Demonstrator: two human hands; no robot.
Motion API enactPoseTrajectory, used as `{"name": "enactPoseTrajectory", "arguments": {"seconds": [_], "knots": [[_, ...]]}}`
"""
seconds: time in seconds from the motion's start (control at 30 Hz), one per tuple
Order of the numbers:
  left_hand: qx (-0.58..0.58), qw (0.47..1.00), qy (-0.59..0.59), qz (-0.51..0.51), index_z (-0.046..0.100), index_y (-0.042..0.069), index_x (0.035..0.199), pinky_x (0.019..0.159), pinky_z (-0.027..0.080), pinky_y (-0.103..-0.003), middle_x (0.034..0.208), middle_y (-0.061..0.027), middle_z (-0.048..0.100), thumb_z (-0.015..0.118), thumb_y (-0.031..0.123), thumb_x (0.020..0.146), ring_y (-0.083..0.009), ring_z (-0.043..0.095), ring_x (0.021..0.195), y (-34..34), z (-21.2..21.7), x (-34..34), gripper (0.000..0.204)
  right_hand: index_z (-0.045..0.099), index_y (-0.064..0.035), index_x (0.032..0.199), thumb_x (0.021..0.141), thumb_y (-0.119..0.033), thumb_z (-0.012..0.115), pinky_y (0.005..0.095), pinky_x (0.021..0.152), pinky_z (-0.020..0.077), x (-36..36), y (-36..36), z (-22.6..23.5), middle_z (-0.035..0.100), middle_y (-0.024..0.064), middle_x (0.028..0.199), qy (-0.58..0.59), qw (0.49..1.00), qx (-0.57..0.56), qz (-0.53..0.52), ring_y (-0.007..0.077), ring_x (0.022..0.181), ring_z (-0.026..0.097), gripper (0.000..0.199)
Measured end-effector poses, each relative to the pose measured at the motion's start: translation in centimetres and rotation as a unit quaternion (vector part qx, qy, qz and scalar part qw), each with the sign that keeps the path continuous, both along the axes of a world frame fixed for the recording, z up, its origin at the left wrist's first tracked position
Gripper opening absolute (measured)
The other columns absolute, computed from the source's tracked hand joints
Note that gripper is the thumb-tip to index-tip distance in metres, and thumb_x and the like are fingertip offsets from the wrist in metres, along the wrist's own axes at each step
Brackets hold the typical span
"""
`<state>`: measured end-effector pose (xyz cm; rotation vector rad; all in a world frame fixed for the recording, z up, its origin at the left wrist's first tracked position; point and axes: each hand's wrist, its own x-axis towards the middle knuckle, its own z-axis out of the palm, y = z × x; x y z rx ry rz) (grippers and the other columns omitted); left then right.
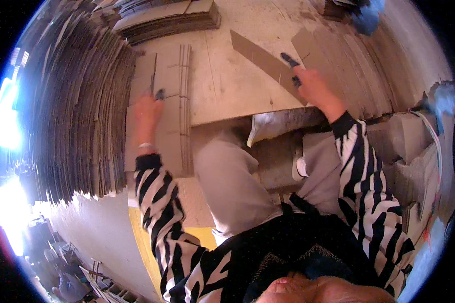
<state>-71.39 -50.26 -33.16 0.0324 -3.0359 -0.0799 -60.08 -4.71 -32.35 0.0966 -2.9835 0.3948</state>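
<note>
A flat brown cardboard strip (263, 61) is seen slanting across the right half of the pale work surface (212, 86), its lower end near the surface's front edge. Its right-hand edge is overlapped by the right hand (317, 91), on which dark finger coverings (289, 59) are worn. Two covered fingers are held apart, one pointed forward past the strip; whether the strip is gripped or only touched cannot be told.

The left hand (147, 113) is positioned over a creased cardboard stack (172, 121) at the left of the surface. A dark covering is also seen at its thumb side; the finger closure cannot be told from this view. The two hands are well apart.

Just right of the strip, a row of brown sheets (356, 70) is noted. At the far side, a flat pile of cardboard (169, 22) is laid. Beyond the left hand's stack, a tall cardboard stack (81, 111) is seen, its many edges exposed. Black-and-white striped sleeves (159, 202) are worn, with grey trousers (232, 177). Below the front edge, a white shoe (273, 125) is visible. Strong light is recorded at the left rim.
</note>
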Motion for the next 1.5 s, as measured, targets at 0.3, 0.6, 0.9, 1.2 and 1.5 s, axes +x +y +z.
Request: {"name": "enactPoseTrajectory", "arguments": {"seconds": [0.3, 0.6, 0.9, 1.2, 1.5], "knots": [[-0.141, 0.983, 0.117, 0.02, 0.064, 0.005, 0.099, 0.078, 0.045, -0.049, 0.103, -0.0108, 0.06, 0.064, 0.026, 0.078, -0.0282, 0.055, 0.102, 11.6, -7.1, -5.0, 0.03, 0.057, -0.0115, 0.1, 0.078, -0.007, 0.057, 0.0486, 0.067, 0.0498, -3.3, -0.6, -3.5, 0.065, 0.0117, 0.087, -0.033, 0.999, 0.022, 0.034, 0.0351, 0.084, 0.065, 0.023], [0.069, 0.981, 0.151, -0.104, 0.066, 0.004, 0.091, 0.075, 0.048, -0.043, 0.092, -0.0176, 0.062, 0.057, 0.011, 0.078, -0.0348, 0.059, 0.089, 14.4, -4.9, -2.6, 0.017, 0.06, -0.0127, 0.096, 0.079, -0.008, 0.054, 0.0453, 0.061, 0.0502, -3.6, -0.1, -1.8, 0.064, 0.0093, 0.084, 0.145, 0.98, -0.098, 0.096, 0.0325, 0.078, 0.065, 0.019], [0.487, 0.868, -0.096, -0.03, 0.067, -0.003, 0.099, 0.053, 0.042, -0.027, 0.078, -0.002, 0.061, 0.051, 0.007, 0.083, -0.0098, 0.053, 0.067, 20.6, -9.1, 3.4, 0.024, 0.061, -0.0114, 0.097, 0.076, -0.005, 0.056, 0.0444, 0.065, 0.049, -3.2, -0.8, -4.0, 0.062, 0.0094, 0.081, 0.056, 0.989, -0.071, 0.119, 0.0318, 0.081, 0.062, 0.023], [0.513, 0.839, -0.155, -0.09, 0.066, -0.001, 0.083, 0.051, 0.036, -0.03, 0.059, 0.0002, 0.049, 0.056, 0.009, 0.084, -0.0095, 0.042, 0.057, 21.7, -5.1, 5.7, 0.014, 0.062, -0.0134, 0.1, 0.079, -0.016, 0.061, 0.0434, 0.062, 0.0512, -3.0, 0.7, -4.5, 0.064, 0.0092, 0.078, 0.118, 0.983, -0.059, 0.127, 0.0297, 0.075, 0.066, 0.021], [0.438, 0.857, -0.138, -0.232, 0.065, -0.003, 0.101, 0.065, 0.045, -0.03, 0.084, -0.0077, 0.064, 0.057, 0.012, 0.084, -0.0169, 0.059, 0.076, 22.7, -5.4, 2.3, 0.024, 0.059, -0.012, 0.106, 0.077, -0.017, 0.066, 0.0456, 0.066, 0.0519, -4.1, 1.3, -4.5, 0.067, 0.0129, 0.088, 0.0, 0.996, -0.016, 0.084, 0.0341, 0.084, 0.066, 0.03]]}}
